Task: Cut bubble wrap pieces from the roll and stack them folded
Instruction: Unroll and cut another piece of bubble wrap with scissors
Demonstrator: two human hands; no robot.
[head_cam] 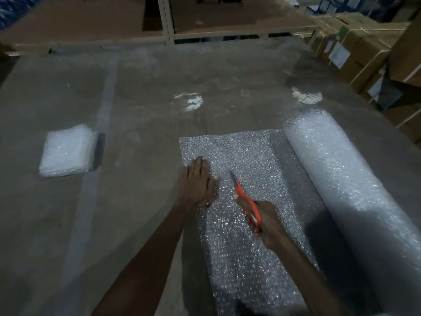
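A dim view looks down from a person's head at 2 bare forearms reaching over a wide grey work surface (141,92) covered in clear plastic film. Nearest, an unrolled sheet of bubble wrap (246,224) lies flat, running from the bottom edge of the view away from the person; its left edge and far edge are free, with open surface beyond both. The right hand (262,221) is curled around the handles of orange scissors (247,201), blades together and pointing away over the sheet. The left hand (198,182) lies flat, fingers straight and together, pressing the sheet's left edge down near its far corner. Along the sheet's right side lies the thick bubble wrap roll (355,192), running diagonally, joined to the sheet. Well apart to the left sits a folded stack of bubble wrap pieces (67,151). Beyond the surface's far right corner stand strapped cardboard boxes (364,49).
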